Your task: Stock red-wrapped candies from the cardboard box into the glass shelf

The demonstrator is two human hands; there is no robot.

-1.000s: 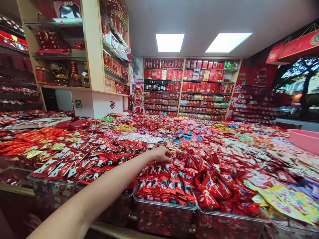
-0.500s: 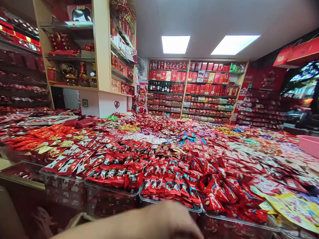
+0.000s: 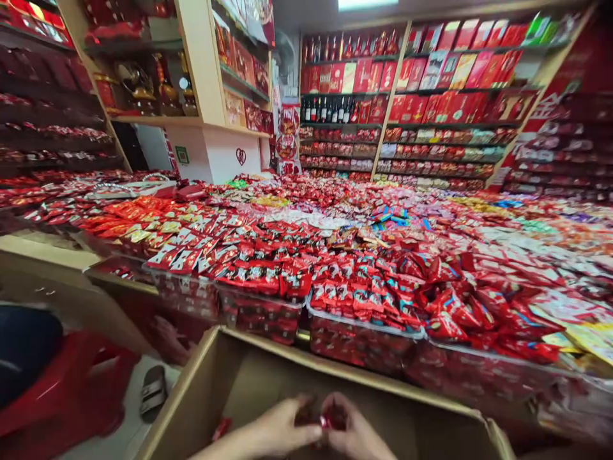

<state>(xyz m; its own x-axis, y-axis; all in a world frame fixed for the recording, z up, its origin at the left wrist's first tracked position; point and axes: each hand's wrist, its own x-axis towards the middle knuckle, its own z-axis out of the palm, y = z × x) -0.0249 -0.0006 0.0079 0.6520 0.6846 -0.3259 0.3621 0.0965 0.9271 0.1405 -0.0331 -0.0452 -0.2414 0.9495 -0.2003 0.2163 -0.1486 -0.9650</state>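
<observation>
Low in the view, my left hand (image 3: 286, 427) and my right hand (image 3: 353, 434) are close together over an open cardboard box (image 3: 412, 383). Both are curled around small, shiny red wrapped packets (image 3: 338, 418); motion blur hides their print and number. Another red packet (image 3: 221, 428) shows inside the box, left of my left forearm. Just beyond the box's far edge, clear plastic bins (image 3: 364, 329) hold piles of small red wrapped sweets (image 3: 368, 294).
A wide display of colourful packets (image 3: 325, 220) stretches back to shelves of bottles and red boxes (image 3: 345, 76). At lower left are a red plastic stool (image 3: 62, 396) with a dark top and a sandal (image 3: 153, 391) on the floor. A wooden ledge (image 3: 43, 252) runs along the left.
The view has tipped down, bringing the cardboard box into sight. An arm stretched before the front bins has drawn back, and both hands now meet over the box with red packets.
</observation>
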